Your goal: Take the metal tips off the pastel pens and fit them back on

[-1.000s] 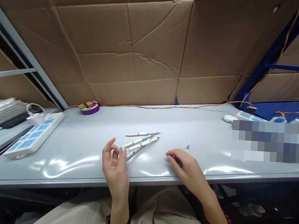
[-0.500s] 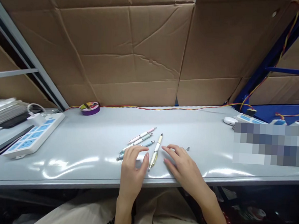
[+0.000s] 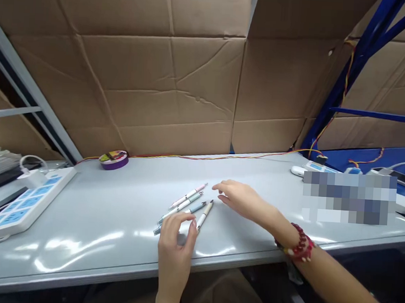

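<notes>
My left hand (image 3: 176, 243) hovers over the lower ends of the pens, thumb and index finger curved close to each other with no pen visible between them. Just right of the thumb lies a cream pen (image 3: 204, 215), its lower end partly behind the hand. Beside it are a blue pen (image 3: 196, 207), a pale green pen (image 3: 181, 207) and a pink pen (image 3: 188, 196), all slanting the same way. My right hand (image 3: 236, 197), open and palm down, is stretched out to the right of the pen tips, touching none of them.
Power strips lie at the left (image 3: 31, 205) and far right. A purple tape roll (image 3: 114, 160) sits at the back, where a red-yellow wire (image 3: 195, 158) runs along the cardboard (image 3: 179, 77). A white mouse-like object (image 3: 297, 171) is near a blurred patch.
My right hand has moved forward beside the pen tips. The cream pen lies nearer me and closer to the other pens. My left hand keeps its curved pose; the view has shifted.
</notes>
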Motion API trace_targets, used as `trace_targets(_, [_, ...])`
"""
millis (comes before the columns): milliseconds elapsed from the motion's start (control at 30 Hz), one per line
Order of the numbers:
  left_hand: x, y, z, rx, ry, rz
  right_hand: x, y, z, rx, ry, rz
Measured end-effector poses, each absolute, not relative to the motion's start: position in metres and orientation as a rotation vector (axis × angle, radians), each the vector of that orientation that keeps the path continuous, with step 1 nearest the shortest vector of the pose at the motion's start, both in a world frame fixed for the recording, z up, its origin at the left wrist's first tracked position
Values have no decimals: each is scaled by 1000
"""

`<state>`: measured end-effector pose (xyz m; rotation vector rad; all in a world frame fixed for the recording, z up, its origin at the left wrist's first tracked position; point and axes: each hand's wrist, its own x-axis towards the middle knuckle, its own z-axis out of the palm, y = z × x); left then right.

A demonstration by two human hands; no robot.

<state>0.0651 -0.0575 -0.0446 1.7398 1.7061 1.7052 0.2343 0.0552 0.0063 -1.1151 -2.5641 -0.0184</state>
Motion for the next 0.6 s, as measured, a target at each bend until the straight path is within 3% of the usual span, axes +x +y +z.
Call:
trace_targets(367, [68,-60,-43,1615,1700,1794,202,123,-17,-868,-2653,194])
trace_targets(600, [68,-60,-52,1891,1764,1853,243,80,32,-973,-2469,156])
